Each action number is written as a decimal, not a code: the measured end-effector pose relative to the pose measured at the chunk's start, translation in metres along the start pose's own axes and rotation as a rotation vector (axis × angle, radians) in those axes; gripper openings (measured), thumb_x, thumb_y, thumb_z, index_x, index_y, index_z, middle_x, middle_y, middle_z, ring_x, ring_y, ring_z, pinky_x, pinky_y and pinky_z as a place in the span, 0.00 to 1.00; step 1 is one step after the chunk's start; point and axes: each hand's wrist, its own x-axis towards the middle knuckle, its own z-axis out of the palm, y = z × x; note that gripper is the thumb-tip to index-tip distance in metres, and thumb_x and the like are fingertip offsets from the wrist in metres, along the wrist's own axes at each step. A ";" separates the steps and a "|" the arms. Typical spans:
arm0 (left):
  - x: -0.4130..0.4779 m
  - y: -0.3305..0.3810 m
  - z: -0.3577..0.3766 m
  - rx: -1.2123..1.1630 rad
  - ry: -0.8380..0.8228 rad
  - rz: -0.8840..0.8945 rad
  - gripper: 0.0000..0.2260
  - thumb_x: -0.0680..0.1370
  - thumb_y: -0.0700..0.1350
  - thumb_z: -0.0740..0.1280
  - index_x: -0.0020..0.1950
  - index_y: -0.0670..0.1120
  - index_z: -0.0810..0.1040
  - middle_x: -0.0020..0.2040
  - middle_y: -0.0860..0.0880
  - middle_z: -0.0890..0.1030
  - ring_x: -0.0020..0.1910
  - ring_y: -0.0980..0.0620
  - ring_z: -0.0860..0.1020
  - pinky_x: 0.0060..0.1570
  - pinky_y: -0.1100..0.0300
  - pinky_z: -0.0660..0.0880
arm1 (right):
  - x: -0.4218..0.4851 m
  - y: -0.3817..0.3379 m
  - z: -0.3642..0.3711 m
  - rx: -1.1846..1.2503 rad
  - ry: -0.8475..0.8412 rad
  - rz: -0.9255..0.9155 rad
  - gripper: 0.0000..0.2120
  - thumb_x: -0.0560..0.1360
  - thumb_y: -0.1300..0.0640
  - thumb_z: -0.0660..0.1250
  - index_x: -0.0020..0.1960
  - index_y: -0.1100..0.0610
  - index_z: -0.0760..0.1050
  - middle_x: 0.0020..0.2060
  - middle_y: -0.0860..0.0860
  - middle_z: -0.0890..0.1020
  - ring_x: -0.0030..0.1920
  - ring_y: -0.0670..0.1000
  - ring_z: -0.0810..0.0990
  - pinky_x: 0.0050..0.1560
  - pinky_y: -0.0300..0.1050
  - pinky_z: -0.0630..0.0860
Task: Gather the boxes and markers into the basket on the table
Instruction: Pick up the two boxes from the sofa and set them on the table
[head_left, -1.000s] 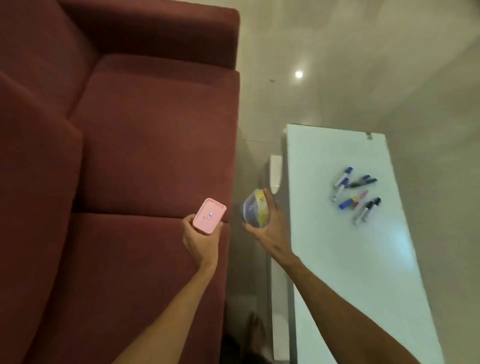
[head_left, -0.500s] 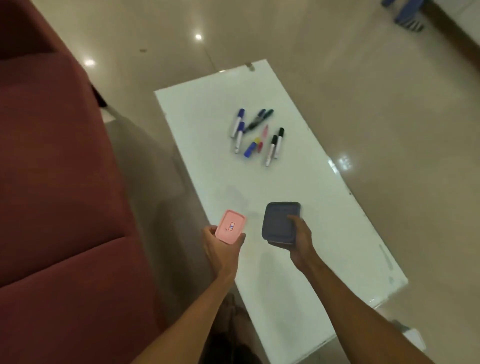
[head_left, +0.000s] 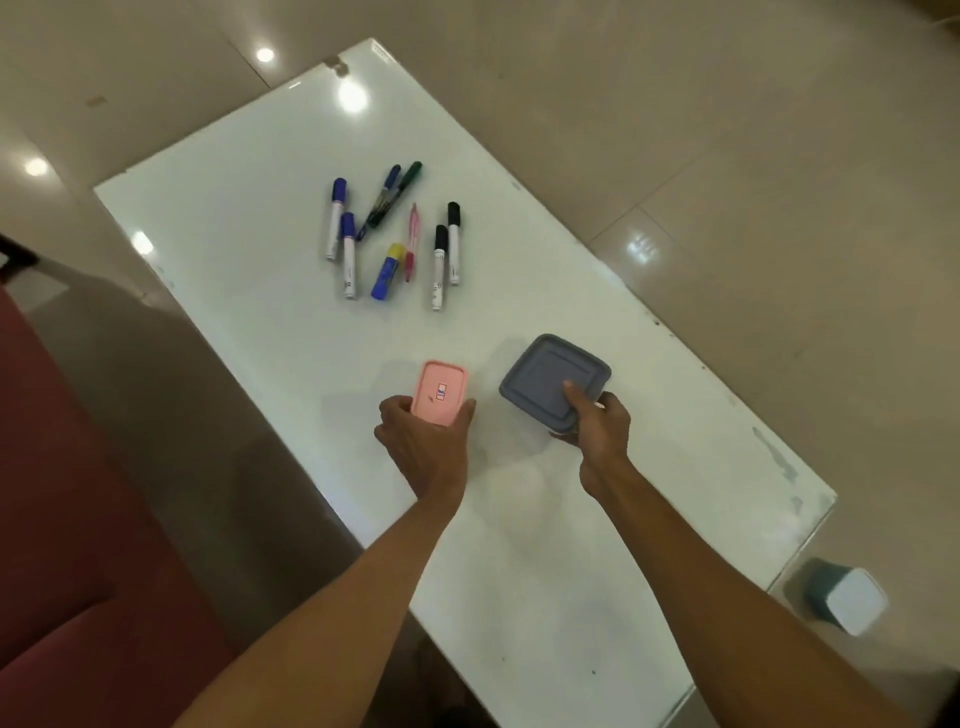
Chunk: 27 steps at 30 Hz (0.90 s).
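Pink rectangular plastic box (head_left: 439, 394) clasped in left hand (head_left: 423, 447), grey square lidded box (head_left: 553, 383) gripped in right hand (head_left: 597, 426), both above white glossy table (head_left: 249, 208); coloured markers (head_left: 395, 239) farther along it.

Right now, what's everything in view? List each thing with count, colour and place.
pink box: one, pink lid with a small sticker, over the table's near middle, held in the left hand
grey box: one, grey-blue lid, right of the pink box, held in the right hand
markers: about eight loose; blue, green, black and yellow caps, one pink pen; far half of the table
table: one, white and glossy, centre of view
sofa: one, dark red, at left
small container: one, teal and white, on the floor by the table's near right corner
basket: none in view
left hand: shut on the pink box
right hand: shut on the grey box
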 end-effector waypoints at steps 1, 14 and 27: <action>0.008 0.001 0.001 -0.003 0.022 -0.010 0.33 0.62 0.56 0.82 0.55 0.46 0.66 0.53 0.47 0.74 0.54 0.45 0.69 0.48 0.47 0.78 | 0.001 0.000 0.008 0.001 0.014 0.006 0.16 0.72 0.53 0.76 0.54 0.62 0.78 0.52 0.57 0.84 0.51 0.57 0.84 0.47 0.55 0.84; 0.089 -0.043 -0.068 -0.017 0.215 -0.099 0.37 0.60 0.61 0.81 0.55 0.48 0.62 0.56 0.45 0.71 0.55 0.43 0.73 0.54 0.44 0.78 | -0.042 0.015 0.136 -0.137 -0.132 0.044 0.31 0.65 0.56 0.82 0.59 0.63 0.69 0.58 0.59 0.77 0.50 0.58 0.82 0.40 0.51 0.85; 0.119 -0.066 -0.095 0.285 -0.226 0.454 0.33 0.81 0.56 0.63 0.76 0.59 0.42 0.82 0.45 0.47 0.79 0.41 0.55 0.75 0.41 0.60 | -0.062 0.052 0.181 -1.351 -0.227 -0.816 0.45 0.73 0.31 0.63 0.81 0.45 0.44 0.80 0.59 0.44 0.78 0.68 0.48 0.75 0.67 0.60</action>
